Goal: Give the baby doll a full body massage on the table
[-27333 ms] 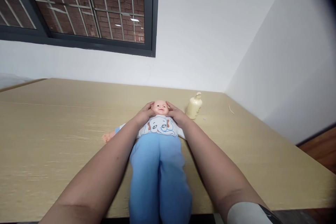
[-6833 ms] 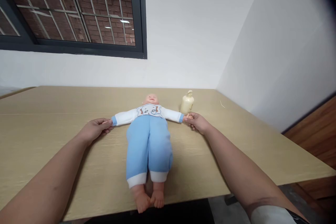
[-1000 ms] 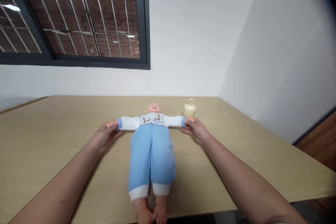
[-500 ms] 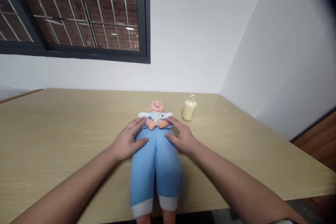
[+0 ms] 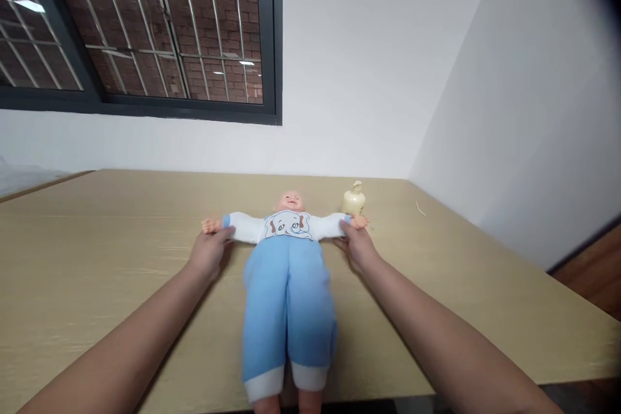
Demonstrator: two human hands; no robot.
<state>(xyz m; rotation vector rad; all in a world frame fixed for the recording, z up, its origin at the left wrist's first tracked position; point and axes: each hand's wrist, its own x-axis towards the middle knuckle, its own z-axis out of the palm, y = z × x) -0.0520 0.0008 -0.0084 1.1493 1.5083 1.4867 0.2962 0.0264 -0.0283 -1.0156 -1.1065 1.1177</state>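
Left hand (image 5: 208, 253) and right hand (image 5: 359, 247) hold the doll (image 5: 290, 297) by its outspread arms (image 5: 246, 228). A pump bottle (image 5: 354, 201) stands near the doll's head (image 5: 291, 200).

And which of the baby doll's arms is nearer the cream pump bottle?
The white-sleeved arm in the person's right hand; the other arm stretches the opposite way.

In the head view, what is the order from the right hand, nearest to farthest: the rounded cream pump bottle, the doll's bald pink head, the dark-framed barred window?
From the right hand:
1. Rounded cream pump bottle: just beyond the hand.
2. Doll's bald pink head: to the left.
3. Dark-framed barred window: upper left, behind.
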